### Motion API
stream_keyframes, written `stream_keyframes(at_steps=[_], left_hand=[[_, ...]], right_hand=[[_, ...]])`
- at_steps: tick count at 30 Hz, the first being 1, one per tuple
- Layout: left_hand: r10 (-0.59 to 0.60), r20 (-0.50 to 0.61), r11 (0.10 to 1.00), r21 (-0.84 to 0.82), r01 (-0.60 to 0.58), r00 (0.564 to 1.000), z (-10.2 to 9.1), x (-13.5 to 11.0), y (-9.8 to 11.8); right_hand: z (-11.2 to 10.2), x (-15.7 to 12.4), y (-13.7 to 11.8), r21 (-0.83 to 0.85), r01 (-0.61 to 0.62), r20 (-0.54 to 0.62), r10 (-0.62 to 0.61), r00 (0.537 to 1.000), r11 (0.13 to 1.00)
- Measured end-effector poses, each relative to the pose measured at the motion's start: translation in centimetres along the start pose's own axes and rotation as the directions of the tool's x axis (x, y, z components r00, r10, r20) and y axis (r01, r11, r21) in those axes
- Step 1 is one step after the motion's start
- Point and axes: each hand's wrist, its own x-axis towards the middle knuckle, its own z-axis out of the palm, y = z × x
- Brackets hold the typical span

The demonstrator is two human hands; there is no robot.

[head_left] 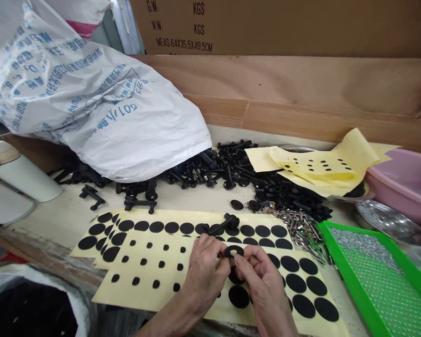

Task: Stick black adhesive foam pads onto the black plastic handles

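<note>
Together, my left hand (205, 271) and right hand (263, 281) pinch black ring (228, 252) by edge above sticker sheet (147, 292), probably sparing sticky face.

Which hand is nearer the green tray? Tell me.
Right. The right hand, pinching the black ring, sits just left of the green tray; the left hand grips it farther left.

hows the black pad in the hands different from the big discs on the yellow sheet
The held pad shows a pale centre; the big discs are solid black. The held pad is pinched between the left hand and right hand; the big discs lie flat on the yellow sheet. Both are round and black.
</note>
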Motion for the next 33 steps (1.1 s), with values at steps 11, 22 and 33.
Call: stream_keyframes(at_steps=[11,22,33], left_hand=[[-0.235,0.251,0.795,-0.506,0.335,0.939,-2.5,0.6,0.0],[0.043,-0.113,0.999,0.01,-0.042,0.993,-2.1,-0.5,0.4],[-0.113,0.021,0.969,-0.219,0.115,0.993,-3.1,-0.5,0.8]], right_hand=[[-0.4,1.2,-1.0,-0.52,0.249,0.115,-0.222,0.968,0.817],[-0.4,-0.6,-1.8,-0.726,0.541,0.272,-0.544,0.794,0.426],[0.4,-1.1,-0.6,-0.641,0.416,0.139,-0.435,0.89,0.646]])
